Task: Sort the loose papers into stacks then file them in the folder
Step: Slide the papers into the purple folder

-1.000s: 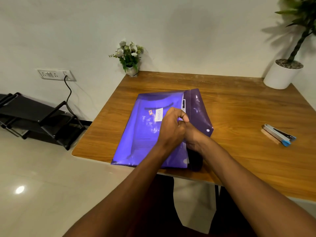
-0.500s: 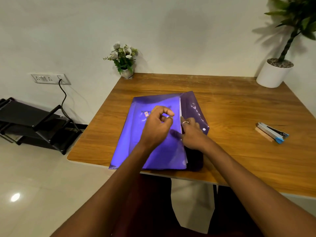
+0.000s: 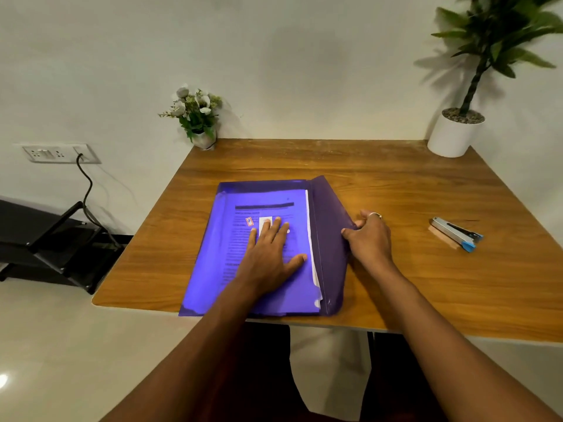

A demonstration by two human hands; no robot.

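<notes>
A translucent purple folder point(image 3: 231, 278) lies on the wooden table point(image 3: 396, 184) near its front edge. Printed papers point(image 3: 311, 263) sit inside it; their white edges show along the right side. My left hand point(image 3: 271, 251) rests flat on the folder's front, fingers spread over a small white label. My right hand point(image 3: 370, 236) grips the outer edge of the folder's darker flap point(image 3: 330, 239), which lies unfolded to the right.
A stapler point(image 3: 457, 233) lies on the table to the right. A small flower pot point(image 3: 199, 117) stands at the back left corner, a white potted plant point(image 3: 455, 135) at the back right. A black rack point(image 3: 45, 245) is on the floor to the left.
My left hand has uncurled and now lies flat on the folder. My right hand has moved right from the folder's middle to the flap's outer edge. The camera has shifted.
</notes>
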